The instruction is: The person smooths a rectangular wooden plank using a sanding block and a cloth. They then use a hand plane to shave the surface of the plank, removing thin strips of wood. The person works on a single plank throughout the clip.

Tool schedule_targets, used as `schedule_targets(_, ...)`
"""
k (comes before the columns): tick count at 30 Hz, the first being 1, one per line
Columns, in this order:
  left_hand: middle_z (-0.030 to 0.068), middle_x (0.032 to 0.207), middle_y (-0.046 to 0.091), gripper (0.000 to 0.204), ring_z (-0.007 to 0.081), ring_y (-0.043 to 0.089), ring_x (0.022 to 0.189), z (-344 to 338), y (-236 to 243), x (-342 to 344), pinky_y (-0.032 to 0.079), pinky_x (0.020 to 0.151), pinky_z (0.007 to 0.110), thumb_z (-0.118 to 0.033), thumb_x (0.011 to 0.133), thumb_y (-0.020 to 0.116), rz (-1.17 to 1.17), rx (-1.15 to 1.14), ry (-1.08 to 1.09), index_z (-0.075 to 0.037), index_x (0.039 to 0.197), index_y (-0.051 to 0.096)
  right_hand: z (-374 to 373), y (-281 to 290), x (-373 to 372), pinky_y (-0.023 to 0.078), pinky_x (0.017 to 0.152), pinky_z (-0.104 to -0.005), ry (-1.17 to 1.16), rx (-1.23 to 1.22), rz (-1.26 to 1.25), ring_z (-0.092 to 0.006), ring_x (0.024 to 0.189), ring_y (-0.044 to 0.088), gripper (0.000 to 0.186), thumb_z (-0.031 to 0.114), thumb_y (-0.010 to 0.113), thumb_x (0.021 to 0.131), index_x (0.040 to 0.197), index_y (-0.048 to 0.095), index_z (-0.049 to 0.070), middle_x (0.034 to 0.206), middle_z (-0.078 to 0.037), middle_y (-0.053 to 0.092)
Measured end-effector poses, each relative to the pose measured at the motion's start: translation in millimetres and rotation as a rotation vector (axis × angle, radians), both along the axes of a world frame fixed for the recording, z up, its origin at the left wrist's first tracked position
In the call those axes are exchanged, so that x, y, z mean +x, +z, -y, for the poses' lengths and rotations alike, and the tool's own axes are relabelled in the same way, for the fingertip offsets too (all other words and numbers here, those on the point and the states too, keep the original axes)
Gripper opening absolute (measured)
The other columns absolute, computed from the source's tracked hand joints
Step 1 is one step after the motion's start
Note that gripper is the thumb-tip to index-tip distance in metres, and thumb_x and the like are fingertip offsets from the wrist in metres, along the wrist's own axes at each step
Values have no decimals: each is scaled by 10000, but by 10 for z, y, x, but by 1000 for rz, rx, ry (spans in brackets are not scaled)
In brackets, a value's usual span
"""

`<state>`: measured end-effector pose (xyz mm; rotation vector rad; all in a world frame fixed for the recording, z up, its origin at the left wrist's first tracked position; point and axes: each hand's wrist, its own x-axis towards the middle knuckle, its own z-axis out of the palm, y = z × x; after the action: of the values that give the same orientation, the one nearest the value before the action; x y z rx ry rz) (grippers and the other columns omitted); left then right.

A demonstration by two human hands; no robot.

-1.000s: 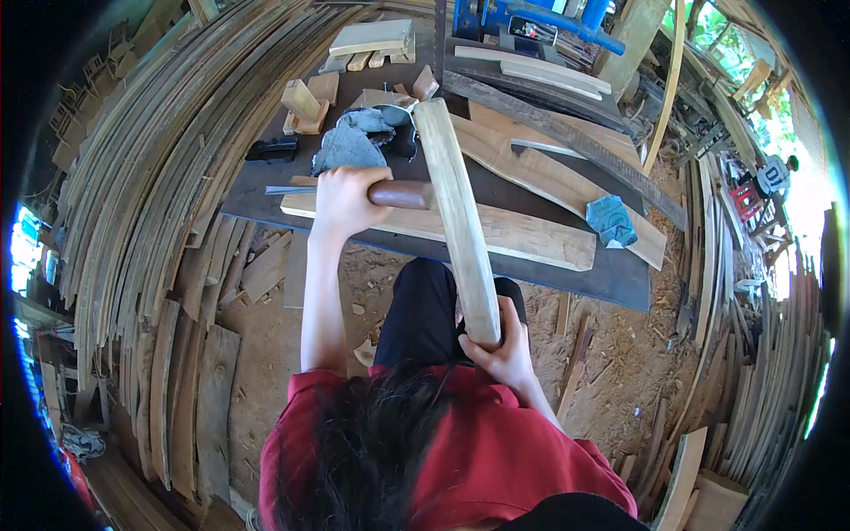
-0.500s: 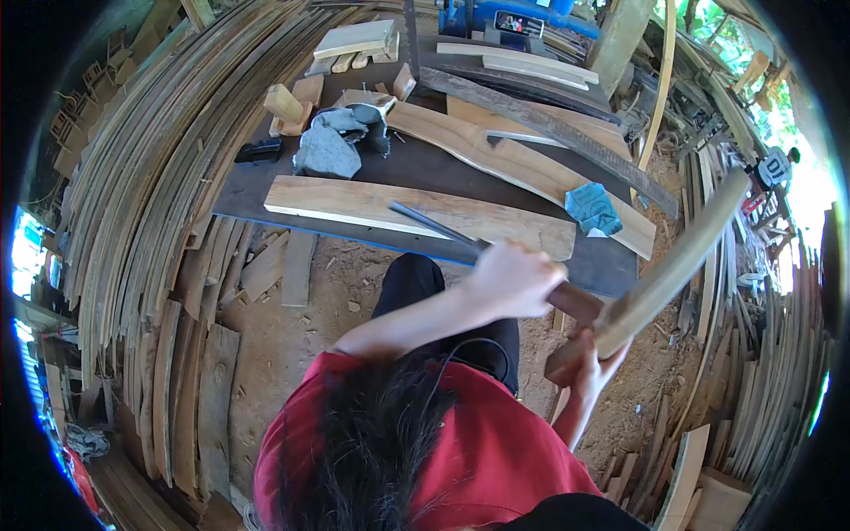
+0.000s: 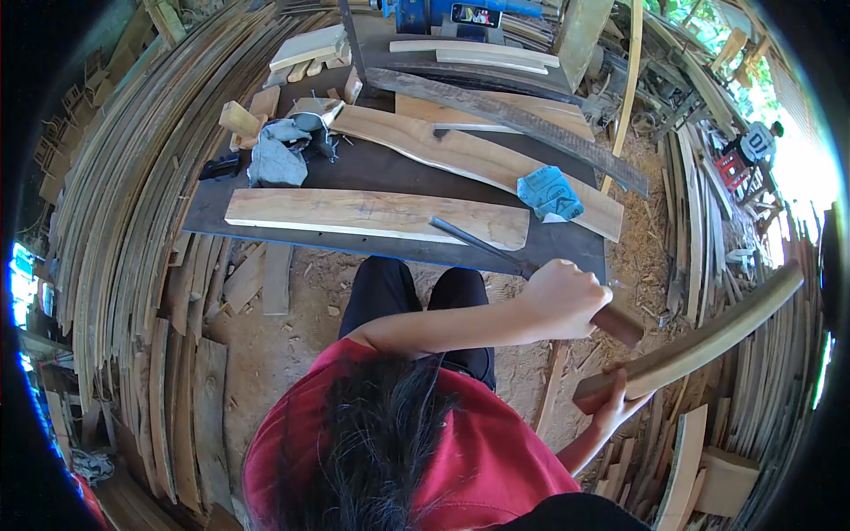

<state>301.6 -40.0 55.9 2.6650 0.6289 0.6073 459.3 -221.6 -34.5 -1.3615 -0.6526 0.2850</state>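
My left hand [image 3: 564, 299] is closed around a long chisel [image 3: 482, 243], its thin grey metal shaft angled up and left over the bench edge. The brown wooden handle end sticks out past my fist on the right. Lower right, my right hand [image 3: 614, 405] grips the near end of a thick, curved piece of wood [image 3: 708, 341], which points up and to the right, apart from the chisel. The chisel's tip overlaps a flat board [image 3: 372, 212] with faint pencil marks near the front of the bench; whether it touches the wood I cannot tell.
The dark bench [image 3: 398, 168] also carries a curved plank [image 3: 460, 150], a crumpled blue sheet [image 3: 549, 193], a grey cloth [image 3: 279, 152] and wood blocks. Long planks [image 3: 150, 177] are stacked at the left. A person [image 3: 761, 142] sits by a red chair [image 3: 731, 171] at far right.
The curved wood in my right hand has swung down and to the right, away from the chisel's handle. My left hand and the chisel have shifted right; the whole view has shifted too.
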Motion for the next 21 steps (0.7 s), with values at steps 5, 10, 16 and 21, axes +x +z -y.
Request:
schedule_targets(5, 88, 710, 663, 192, 264, 667, 684, -84, -76, 8, 516, 650, 384, -251, 631, 678, -9, -7, 53, -122, 771, 650, 126, -47, -146, 511, 733, -370, 295, -124, 52, -213, 788, 595, 882, 49, 739, 706, 1407, 206, 22, 968, -126, 575)
schedule_targets(10, 71, 704, 661, 170, 256, 663, 678, -131, -98, -52, 507, 653, 384, -245, 617, 681, -5, -1, 92, -129, 734, 641, 116, -51, -146, 510, 734, -380, 94, -73, -60, -219, 803, 594, 864, 66, 742, 714, 1403, 220, 36, 970, -135, 571)
schedule_targets(16, 68, 683, 654, 146, 254, 661, 665, -154, -110, -31, 506, 656, 377, -211, 606, 676, 3, -14, 125, -130, 722, 639, 93, -181, -322, 526, 726, -393, 268, -173, -123, -235, 827, 602, 830, 38, 720, 700, 1389, 258, 47, 1001, -135, 563)
schedule_targets(21, 69, 665, 650, 122, 265, 656, 657, -235, -137, -100, 509, 645, 380, -194, 604, 677, 16, -3, 168, -128, 698, 636, 91, -94, -247, 536, 700, -381, 141, -138, -225, -238, 798, 610, 802, 12, 719, 713, 1374, 267, 43, 974, -131, 570)
